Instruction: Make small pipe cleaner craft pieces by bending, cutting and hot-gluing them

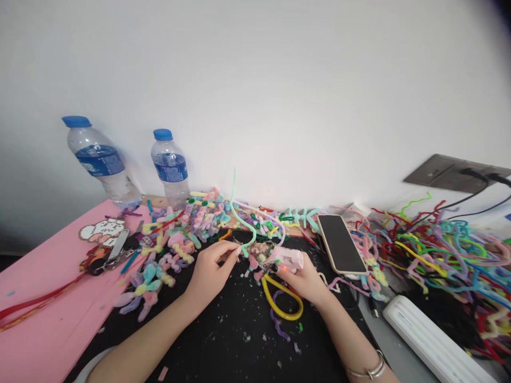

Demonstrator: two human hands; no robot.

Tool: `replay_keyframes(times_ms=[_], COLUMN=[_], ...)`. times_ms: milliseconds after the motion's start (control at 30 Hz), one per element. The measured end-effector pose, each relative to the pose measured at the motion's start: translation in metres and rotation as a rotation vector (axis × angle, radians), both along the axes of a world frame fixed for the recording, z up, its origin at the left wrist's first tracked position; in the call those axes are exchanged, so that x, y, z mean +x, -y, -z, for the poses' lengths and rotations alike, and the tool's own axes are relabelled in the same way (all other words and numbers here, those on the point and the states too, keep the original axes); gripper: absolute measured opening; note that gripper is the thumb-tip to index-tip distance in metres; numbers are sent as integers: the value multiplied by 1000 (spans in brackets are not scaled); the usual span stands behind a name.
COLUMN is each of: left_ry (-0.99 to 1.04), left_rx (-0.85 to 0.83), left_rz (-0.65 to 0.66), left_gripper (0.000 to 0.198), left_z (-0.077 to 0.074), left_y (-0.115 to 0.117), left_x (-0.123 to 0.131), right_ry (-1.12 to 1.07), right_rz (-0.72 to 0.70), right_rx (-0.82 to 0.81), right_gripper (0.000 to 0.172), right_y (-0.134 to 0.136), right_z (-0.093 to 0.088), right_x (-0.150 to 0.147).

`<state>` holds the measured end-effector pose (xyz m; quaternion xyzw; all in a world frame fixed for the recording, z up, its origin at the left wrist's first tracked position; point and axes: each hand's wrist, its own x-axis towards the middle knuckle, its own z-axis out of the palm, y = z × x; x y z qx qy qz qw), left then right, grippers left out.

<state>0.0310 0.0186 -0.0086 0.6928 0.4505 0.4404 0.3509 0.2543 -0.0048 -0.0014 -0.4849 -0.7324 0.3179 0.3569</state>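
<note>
My left hand (214, 268) pinches the lower end of a mint-green pipe cleaner (240, 215), which rises in a curve toward the wall. My right hand (300, 277) is closed around a small pale pink device (290, 258) with a red glow near its lower side; its exact kind is unclear. Between the hands is a heap of fuzzy clippings (259, 251). A lilac pipe cleaner (281, 226) arcs down toward the pink device. Below my right hand, a yellow pipe cleaner loop (288, 318) and a wavy purple piece (277, 323) lie on the black mat (223, 340).
Two water bottles (99, 162) (170, 167) stand by the wall. Colourful pipe cleaner pieces (207, 215) line the back. A phone (342, 244) lies right of my hand, near a white power strip (433, 340) and tangled pipe cleaners (451, 255). Keys (122, 255) rest at left.
</note>
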Motion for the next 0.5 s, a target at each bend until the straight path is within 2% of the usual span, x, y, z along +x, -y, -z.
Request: replay_keyframes(times_ms=[500], left_ry=[25], left_rx=[-32], left_rz=[-25], left_gripper=[15], left_z=[-5], left_y=[-1], left_x=[-1], right_ry=[9], right_rz=[27], right_rx=[-8], right_gripper=[10], right_y=[0], right_z=[2], right_x=[1])
